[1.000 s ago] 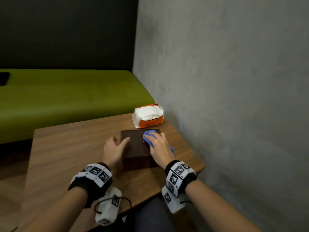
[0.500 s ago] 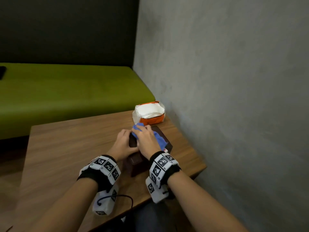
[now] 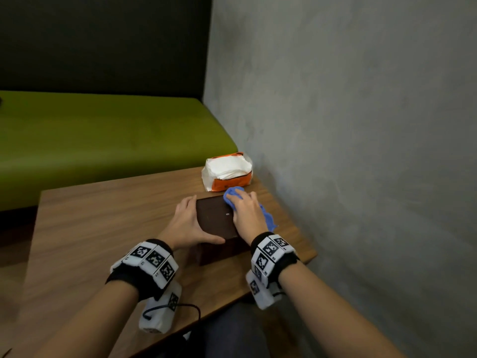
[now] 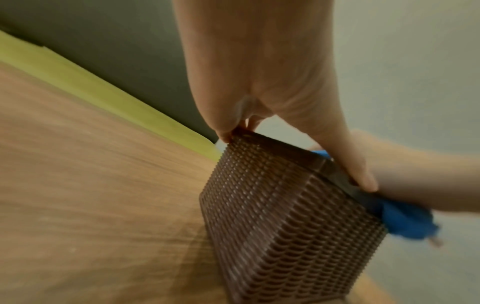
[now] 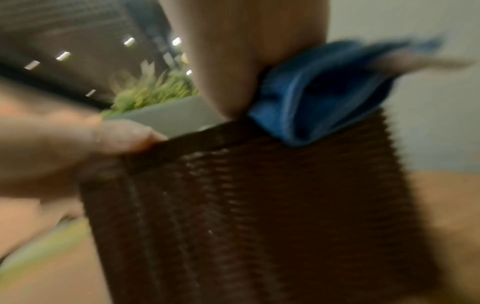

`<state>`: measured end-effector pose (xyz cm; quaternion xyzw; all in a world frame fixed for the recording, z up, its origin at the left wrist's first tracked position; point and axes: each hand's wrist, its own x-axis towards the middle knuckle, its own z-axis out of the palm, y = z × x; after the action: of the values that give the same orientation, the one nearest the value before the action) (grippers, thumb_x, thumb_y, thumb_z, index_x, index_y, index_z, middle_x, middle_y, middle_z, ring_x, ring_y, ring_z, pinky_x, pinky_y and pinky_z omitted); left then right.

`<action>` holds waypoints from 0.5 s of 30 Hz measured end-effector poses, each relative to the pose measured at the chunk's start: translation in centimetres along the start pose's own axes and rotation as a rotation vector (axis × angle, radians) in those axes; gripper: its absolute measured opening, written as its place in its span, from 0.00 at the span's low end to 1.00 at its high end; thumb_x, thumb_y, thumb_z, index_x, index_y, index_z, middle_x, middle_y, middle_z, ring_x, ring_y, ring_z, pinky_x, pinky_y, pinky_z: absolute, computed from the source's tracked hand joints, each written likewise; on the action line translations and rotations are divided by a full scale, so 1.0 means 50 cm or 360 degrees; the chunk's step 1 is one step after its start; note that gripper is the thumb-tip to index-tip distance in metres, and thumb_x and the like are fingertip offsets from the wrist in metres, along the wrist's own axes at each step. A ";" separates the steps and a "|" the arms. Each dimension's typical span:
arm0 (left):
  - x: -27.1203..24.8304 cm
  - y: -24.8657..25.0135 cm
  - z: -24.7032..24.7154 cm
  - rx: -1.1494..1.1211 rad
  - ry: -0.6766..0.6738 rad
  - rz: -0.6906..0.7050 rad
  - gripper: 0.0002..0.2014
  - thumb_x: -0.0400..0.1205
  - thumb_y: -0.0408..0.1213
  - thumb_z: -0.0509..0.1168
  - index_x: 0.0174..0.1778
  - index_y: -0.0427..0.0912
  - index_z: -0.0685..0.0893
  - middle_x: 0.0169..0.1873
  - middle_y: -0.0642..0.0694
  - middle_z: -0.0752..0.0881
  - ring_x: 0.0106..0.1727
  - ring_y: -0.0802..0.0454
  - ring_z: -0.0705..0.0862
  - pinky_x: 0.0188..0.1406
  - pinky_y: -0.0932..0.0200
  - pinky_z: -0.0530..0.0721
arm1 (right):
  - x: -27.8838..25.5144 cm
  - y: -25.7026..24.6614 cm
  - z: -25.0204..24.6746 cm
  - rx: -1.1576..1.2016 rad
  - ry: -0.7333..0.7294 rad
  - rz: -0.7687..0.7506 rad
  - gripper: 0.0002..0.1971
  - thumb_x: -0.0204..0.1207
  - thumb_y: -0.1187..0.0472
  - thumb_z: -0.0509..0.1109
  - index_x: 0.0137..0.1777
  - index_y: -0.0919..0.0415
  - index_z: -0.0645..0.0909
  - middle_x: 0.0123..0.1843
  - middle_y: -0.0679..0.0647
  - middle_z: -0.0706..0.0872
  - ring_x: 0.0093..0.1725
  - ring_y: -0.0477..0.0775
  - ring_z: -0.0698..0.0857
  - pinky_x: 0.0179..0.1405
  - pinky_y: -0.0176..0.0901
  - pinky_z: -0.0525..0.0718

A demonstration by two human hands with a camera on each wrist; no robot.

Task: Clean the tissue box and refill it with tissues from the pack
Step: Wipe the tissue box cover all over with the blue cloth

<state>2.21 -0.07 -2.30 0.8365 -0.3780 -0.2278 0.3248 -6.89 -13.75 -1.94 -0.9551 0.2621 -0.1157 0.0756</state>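
A dark brown woven tissue box (image 3: 215,220) stands on the wooden table (image 3: 103,228), its closed top facing up. My left hand (image 3: 187,223) grips its left side, with the thumb along the near edge; the left wrist view shows the thumb and fingers clamped on the rim of the box (image 4: 285,205). My right hand (image 3: 247,213) holds a bunched blue cloth (image 3: 232,196) against the far right part of the top. The cloth (image 5: 324,92) spills over the right edge of the box (image 5: 259,216). An opened orange and white tissue pack (image 3: 227,171) lies just behind the box.
A grey wall (image 3: 348,151) runs close along the table's right edge. A green bench (image 3: 103,140) stands behind the table. The table's near edge is at my wrists, and bare wood spreads out to the left of the box.
Half a second ago the box sat turned at an angle, mostly covered by both hands. Now its top shows, my left hand is on its left side, and the cloth is at its far right.
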 end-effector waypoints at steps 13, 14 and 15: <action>0.011 0.004 0.001 0.0005 0.0027 0.0091 0.72 0.35 0.68 0.66 0.76 0.34 0.59 0.71 0.41 0.65 0.74 0.45 0.65 0.76 0.53 0.64 | -0.013 0.045 -0.007 0.0084 -0.0004 -0.0114 0.22 0.74 0.76 0.60 0.66 0.61 0.78 0.72 0.60 0.79 0.61 0.66 0.74 0.67 0.55 0.73; 0.011 0.006 0.003 0.0002 0.0026 0.0082 0.73 0.35 0.68 0.66 0.77 0.33 0.59 0.71 0.41 0.65 0.74 0.45 0.65 0.77 0.53 0.65 | 0.006 0.037 -0.001 0.0038 0.0008 0.0022 0.22 0.74 0.75 0.59 0.66 0.61 0.78 0.72 0.60 0.78 0.63 0.67 0.73 0.67 0.55 0.71; 0.012 0.007 0.003 -0.0002 0.0031 0.0079 0.73 0.35 0.68 0.66 0.76 0.32 0.58 0.71 0.40 0.65 0.75 0.45 0.65 0.77 0.53 0.64 | 0.024 0.013 0.007 0.0032 -0.0004 0.0046 0.21 0.74 0.74 0.58 0.66 0.60 0.78 0.71 0.60 0.78 0.66 0.66 0.72 0.67 0.53 0.69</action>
<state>2.30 -0.78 -2.23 0.8289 -0.3954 -0.2118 0.3344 -6.13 -14.89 -2.20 -0.9506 0.2745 -0.1159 0.0872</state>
